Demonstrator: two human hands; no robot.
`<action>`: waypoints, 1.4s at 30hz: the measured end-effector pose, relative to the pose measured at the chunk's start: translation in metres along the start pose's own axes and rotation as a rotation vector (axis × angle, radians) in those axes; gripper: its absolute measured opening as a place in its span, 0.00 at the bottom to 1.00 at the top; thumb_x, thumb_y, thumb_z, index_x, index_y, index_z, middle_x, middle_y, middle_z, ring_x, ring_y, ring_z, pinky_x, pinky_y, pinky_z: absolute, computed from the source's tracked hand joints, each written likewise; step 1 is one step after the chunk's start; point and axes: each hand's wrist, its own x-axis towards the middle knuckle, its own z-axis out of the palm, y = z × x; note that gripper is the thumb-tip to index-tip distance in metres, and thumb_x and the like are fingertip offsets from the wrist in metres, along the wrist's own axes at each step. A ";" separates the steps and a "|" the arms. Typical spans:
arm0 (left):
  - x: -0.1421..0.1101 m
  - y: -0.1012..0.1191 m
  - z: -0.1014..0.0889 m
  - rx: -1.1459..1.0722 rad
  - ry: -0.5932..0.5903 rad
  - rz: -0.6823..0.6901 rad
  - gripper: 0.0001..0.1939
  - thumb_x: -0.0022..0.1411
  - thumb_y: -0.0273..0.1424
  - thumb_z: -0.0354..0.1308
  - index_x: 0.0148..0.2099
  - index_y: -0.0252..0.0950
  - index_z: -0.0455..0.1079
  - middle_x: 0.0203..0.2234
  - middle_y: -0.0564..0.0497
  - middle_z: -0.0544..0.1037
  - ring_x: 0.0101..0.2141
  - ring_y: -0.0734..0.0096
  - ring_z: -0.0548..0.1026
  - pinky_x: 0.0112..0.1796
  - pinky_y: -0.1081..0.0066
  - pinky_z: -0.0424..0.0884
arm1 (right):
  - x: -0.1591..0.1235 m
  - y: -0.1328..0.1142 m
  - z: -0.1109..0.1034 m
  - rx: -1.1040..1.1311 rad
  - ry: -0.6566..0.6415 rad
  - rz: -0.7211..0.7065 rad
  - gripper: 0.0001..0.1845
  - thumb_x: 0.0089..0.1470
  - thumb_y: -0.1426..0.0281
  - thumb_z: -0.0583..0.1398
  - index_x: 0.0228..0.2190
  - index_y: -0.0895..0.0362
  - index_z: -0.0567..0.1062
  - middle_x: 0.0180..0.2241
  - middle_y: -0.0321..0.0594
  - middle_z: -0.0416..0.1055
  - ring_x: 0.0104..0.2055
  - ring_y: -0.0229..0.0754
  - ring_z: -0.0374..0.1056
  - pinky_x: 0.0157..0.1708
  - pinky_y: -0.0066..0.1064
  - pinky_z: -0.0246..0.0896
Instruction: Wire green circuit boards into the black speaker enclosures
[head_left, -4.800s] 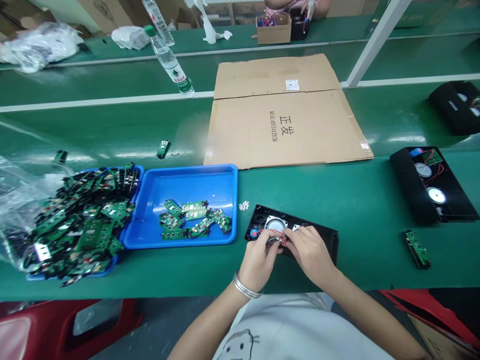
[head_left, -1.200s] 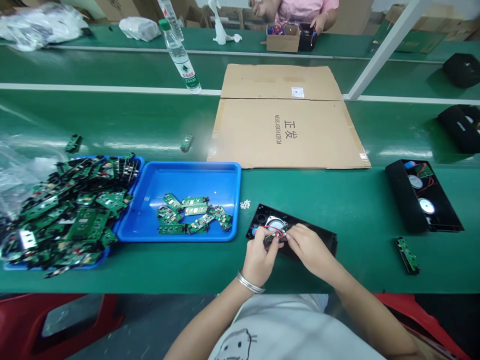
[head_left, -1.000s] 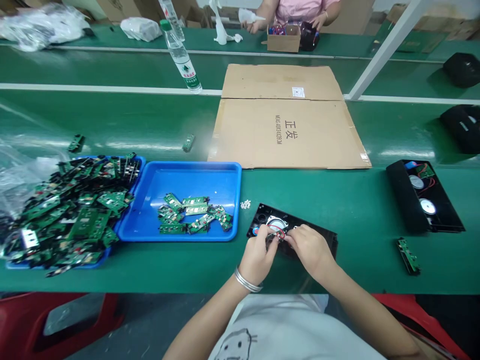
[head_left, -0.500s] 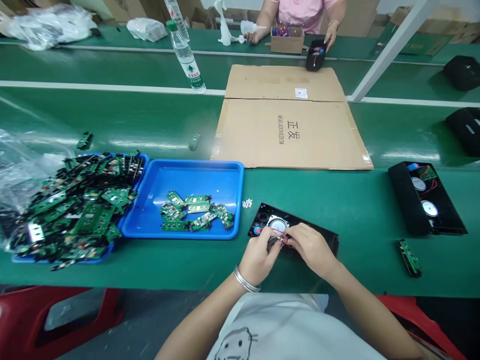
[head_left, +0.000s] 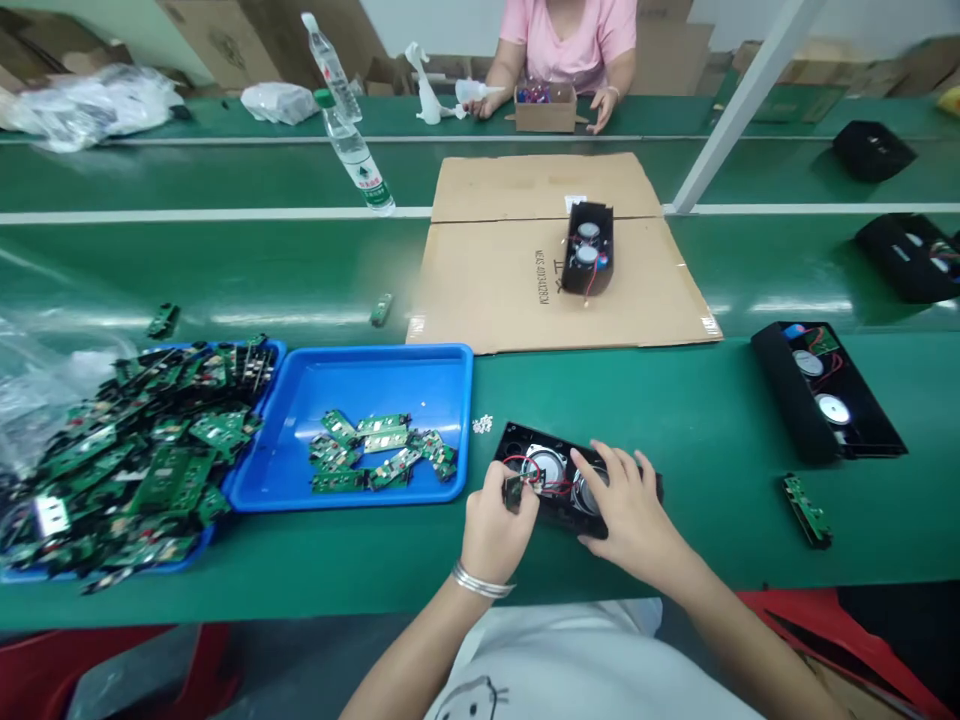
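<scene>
Black housing (head_left: 566,461) runs lengthwise left to right, right half under the spread right hand (head_left: 634,520), left end beside the left hand (head_left: 491,530) pinching a board (head_left: 512,492).

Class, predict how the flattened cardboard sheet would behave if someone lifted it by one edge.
The cardboard sheet looks broad and thin, so it is probably light for its size. It would likely bend along the crease crossing it. The open black case rests on top, so it might slide.
</scene>
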 end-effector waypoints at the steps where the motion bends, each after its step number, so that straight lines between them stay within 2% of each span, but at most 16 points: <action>1: 0.001 0.000 0.000 -0.008 -0.027 0.011 0.05 0.59 0.31 0.51 0.31 0.40 0.57 0.19 0.55 0.74 0.22 0.65 0.78 0.24 0.72 0.70 | -0.001 -0.001 0.002 0.024 0.016 0.020 0.48 0.38 0.63 0.67 0.59 0.53 0.56 0.60 0.55 0.51 0.59 0.63 0.49 0.55 0.57 0.41; 3: 0.002 -0.001 -0.003 -0.049 -0.124 0.081 0.05 0.59 0.32 0.52 0.38 0.39 0.61 0.26 0.51 0.78 0.30 0.64 0.80 0.29 0.70 0.73 | -0.004 0.001 0.003 0.094 0.054 0.068 0.45 0.39 0.63 0.65 0.59 0.52 0.57 0.58 0.51 0.54 0.57 0.59 0.52 0.54 0.52 0.45; 4: 0.002 -0.002 -0.005 -0.073 -0.187 0.137 0.10 0.58 0.33 0.54 0.43 0.39 0.61 0.33 0.48 0.79 0.35 0.63 0.80 0.33 0.69 0.75 | -0.006 0.005 0.002 0.126 0.077 0.102 0.45 0.39 0.63 0.65 0.59 0.52 0.56 0.58 0.50 0.54 0.57 0.58 0.52 0.53 0.51 0.46; 6: 0.005 -0.007 -0.009 -0.114 -0.307 0.236 0.22 0.57 0.33 0.58 0.52 0.40 0.57 0.45 0.45 0.77 0.45 0.62 0.76 0.41 0.66 0.74 | -0.011 0.022 -0.001 0.164 0.137 0.205 0.45 0.39 0.63 0.64 0.58 0.52 0.55 0.58 0.48 0.55 0.57 0.57 0.53 0.53 0.49 0.46; 8: 0.010 -0.013 -0.013 -0.144 -0.331 0.244 0.24 0.59 0.35 0.56 0.56 0.41 0.54 0.52 0.44 0.72 0.49 0.63 0.74 0.46 0.63 0.73 | -0.015 0.047 -0.005 0.167 0.220 0.358 0.43 0.40 0.62 0.62 0.58 0.52 0.55 0.57 0.47 0.56 0.56 0.56 0.54 0.53 0.48 0.47; 12: 0.038 -0.023 -0.015 -0.170 -0.270 0.086 0.16 0.62 0.39 0.50 0.50 0.38 0.59 0.49 0.41 0.73 0.47 0.62 0.75 0.46 0.61 0.73 | -0.014 0.111 -0.013 0.105 0.407 0.751 0.42 0.43 0.56 0.60 0.57 0.53 0.54 0.56 0.49 0.58 0.54 0.59 0.56 0.48 0.50 0.50; 16: 0.090 -0.016 0.000 -0.077 -0.263 0.135 0.16 0.61 0.38 0.50 0.48 0.37 0.61 0.48 0.40 0.72 0.47 0.58 0.75 0.43 0.61 0.75 | -0.001 0.165 -0.023 0.075 0.459 1.000 0.43 0.43 0.51 0.58 0.57 0.55 0.55 0.55 0.52 0.57 0.53 0.64 0.56 0.46 0.53 0.50; 19: 0.140 0.003 0.020 -0.004 -0.216 0.210 0.23 0.59 0.32 0.53 0.56 0.37 0.57 0.55 0.39 0.65 0.52 0.54 0.69 0.45 0.58 0.73 | 0.008 0.190 -0.027 0.088 0.467 1.053 0.43 0.43 0.51 0.57 0.57 0.56 0.54 0.55 0.54 0.57 0.53 0.66 0.56 0.46 0.54 0.49; 23: 0.209 0.038 0.045 0.123 -0.139 0.306 0.30 0.56 0.23 0.59 0.60 0.36 0.56 0.57 0.39 0.62 0.60 0.53 0.58 0.57 0.54 0.58 | 0.015 0.210 -0.025 0.049 0.474 1.083 0.43 0.43 0.51 0.57 0.57 0.56 0.54 0.55 0.56 0.57 0.54 0.67 0.54 0.46 0.54 0.49; 26: 0.250 0.057 0.059 0.206 -0.130 0.339 0.25 0.59 0.28 0.58 0.58 0.35 0.59 0.56 0.41 0.63 0.56 0.52 0.62 0.53 0.49 0.62 | 0.017 0.218 -0.022 0.000 0.441 1.096 0.43 0.44 0.51 0.57 0.57 0.58 0.54 0.55 0.58 0.56 0.52 0.66 0.56 0.44 0.52 0.51; 29: 0.274 0.067 0.068 0.282 -0.179 0.339 0.17 0.62 0.32 0.56 0.53 0.34 0.65 0.50 0.44 0.70 0.48 0.59 0.70 0.47 0.53 0.69 | 0.017 0.218 -0.021 -0.060 0.409 1.082 0.40 0.45 0.52 0.57 0.55 0.61 0.59 0.55 0.59 0.56 0.54 0.65 0.53 0.46 0.53 0.50; 33: 0.285 0.071 0.075 0.358 -0.191 0.310 0.14 0.63 0.33 0.56 0.48 0.33 0.67 0.44 0.46 0.73 0.42 0.63 0.73 0.42 0.58 0.72 | 0.017 0.219 -0.021 -0.113 0.429 1.073 0.34 0.44 0.54 0.60 0.48 0.62 0.67 0.59 0.62 0.48 0.61 0.68 0.38 0.51 0.60 0.36; 34: 0.285 0.072 0.076 0.370 -0.179 0.300 0.13 0.63 0.33 0.56 0.48 0.33 0.67 0.43 0.46 0.73 0.41 0.64 0.73 0.42 0.58 0.72 | 0.017 0.220 -0.022 -0.105 0.424 1.085 0.34 0.43 0.54 0.60 0.47 0.62 0.67 0.59 0.63 0.46 0.61 0.69 0.38 0.51 0.61 0.35; 36: 0.281 0.071 0.077 0.382 -0.152 0.281 0.13 0.63 0.34 0.56 0.47 0.32 0.68 0.42 0.47 0.73 0.40 0.64 0.73 0.41 0.59 0.72 | 0.017 0.225 -0.021 -0.060 0.401 1.104 0.34 0.41 0.52 0.61 0.45 0.63 0.69 0.58 0.64 0.49 0.59 0.70 0.44 0.50 0.61 0.38; 39: 0.266 0.066 0.071 0.371 -0.136 0.270 0.11 0.62 0.34 0.56 0.43 0.32 0.69 0.38 0.48 0.74 0.37 0.67 0.74 0.39 0.61 0.72 | 0.016 0.235 -0.020 0.004 0.380 1.102 0.32 0.40 0.52 0.61 0.43 0.60 0.71 0.51 0.58 0.60 0.53 0.64 0.56 0.47 0.56 0.48; 42: 0.237 0.051 0.056 0.331 -0.162 0.285 0.10 0.62 0.34 0.57 0.37 0.31 0.69 0.32 0.51 0.74 0.33 0.69 0.73 0.37 0.63 0.71 | 0.010 0.247 -0.021 0.029 0.389 1.100 0.33 0.38 0.51 0.61 0.44 0.57 0.71 0.48 0.55 0.62 0.52 0.63 0.57 0.45 0.52 0.52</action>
